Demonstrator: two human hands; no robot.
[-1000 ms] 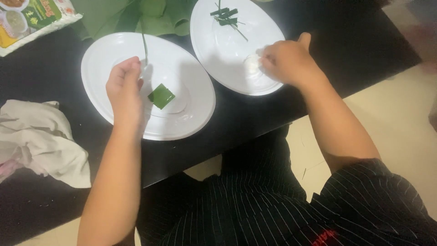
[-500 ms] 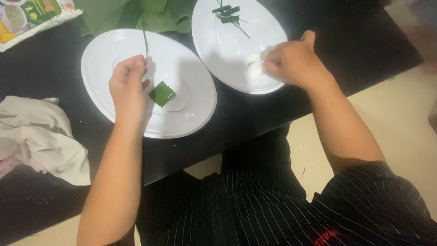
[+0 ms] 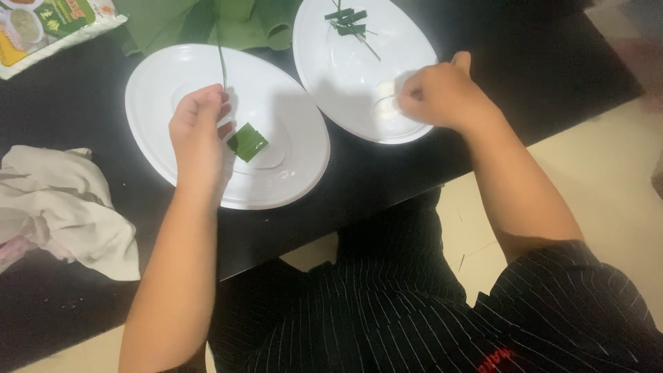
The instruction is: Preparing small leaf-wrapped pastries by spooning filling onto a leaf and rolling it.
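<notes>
**Two plates, one folded leaf**

Black tabletop (image 3: 83,90) fills the view, with pale floor beyond its edge; on it sit two round white plates side by side. My left hand (image 3: 197,135) rests on the nearer white plate (image 3: 290,173), fingers pinched shut on a thin green leaf strip (image 3: 221,59) that runs up toward a heap of broad green leaves (image 3: 179,21); a small folded square of green leaf (image 3: 247,142) lies on that plate, touching my fingertips. My right hand (image 3: 442,97) is curled closed over the far white plate (image 3: 345,76), pinching a small white lump (image 3: 385,93); short cut green leaf pieces (image 3: 349,21) lie at that plate's far side. A crumpled pale cloth (image 3: 62,200) sits well to my left; a printed packet (image 3: 48,27) lies at the far left corner.
</notes>
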